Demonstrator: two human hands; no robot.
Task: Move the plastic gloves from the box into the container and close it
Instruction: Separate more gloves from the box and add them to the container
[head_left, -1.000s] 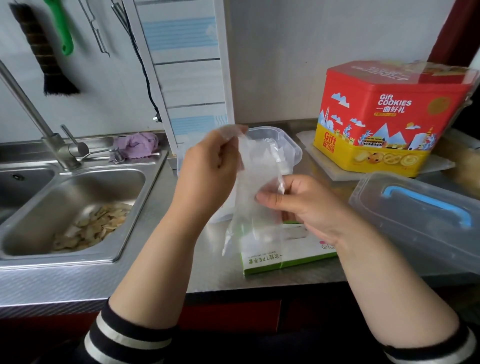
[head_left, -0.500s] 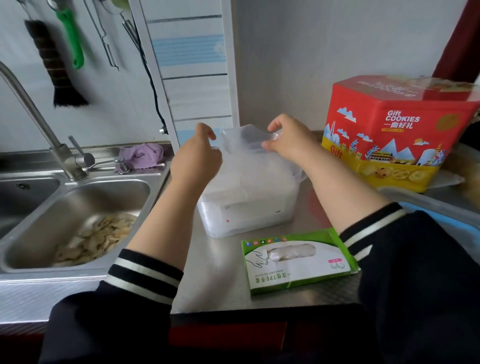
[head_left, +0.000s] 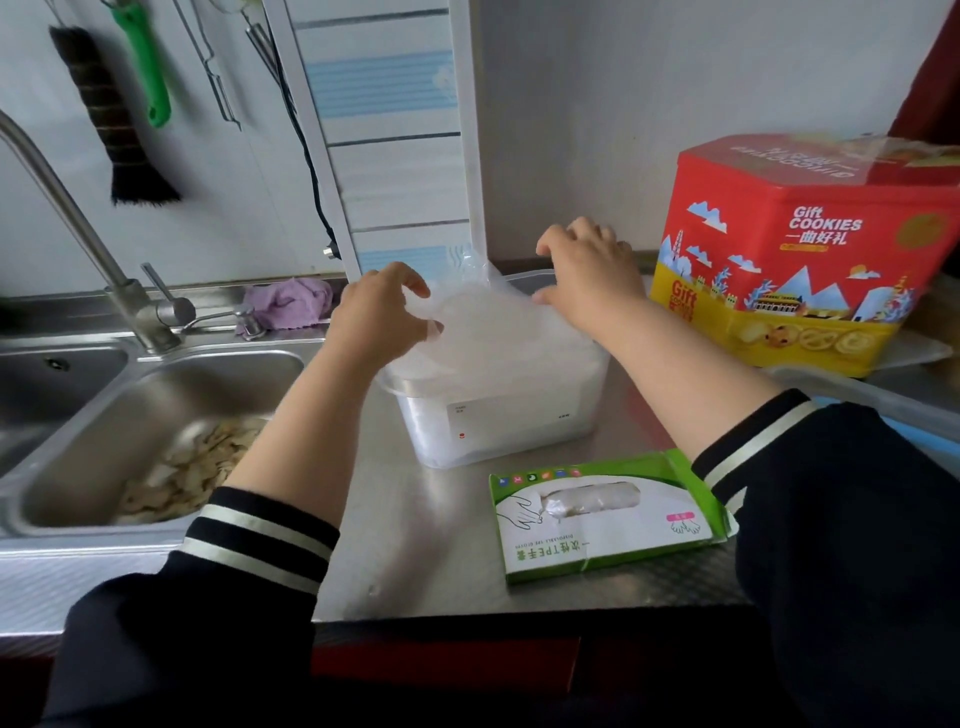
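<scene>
Both hands work at the translucent rectangular plastic container (head_left: 498, 410) on the steel tabletop (head_left: 415, 545): the left hand (head_left: 379, 317) pinches the thin clear plastic gloves (head_left: 483, 338) at the near-left rim, while the right hand (head_left: 587, 275) has its grip apart, fingers spread and pressing the film at the far rim. Pressing the stack flat below the rim should let the lid seat; the green-and-white cardboard glove box (head_left: 608, 514) beside it shows more gloves.

There are two hands, the left (head_left: 375, 316) and the right (head_left: 589, 275), one clear container (head_left: 498, 415), one green glove box (head_left: 605, 514), one cookie tin (head_left: 800, 254), one brush (head_left: 117, 119), and one purple cloth (head_left: 288, 301).
</scene>
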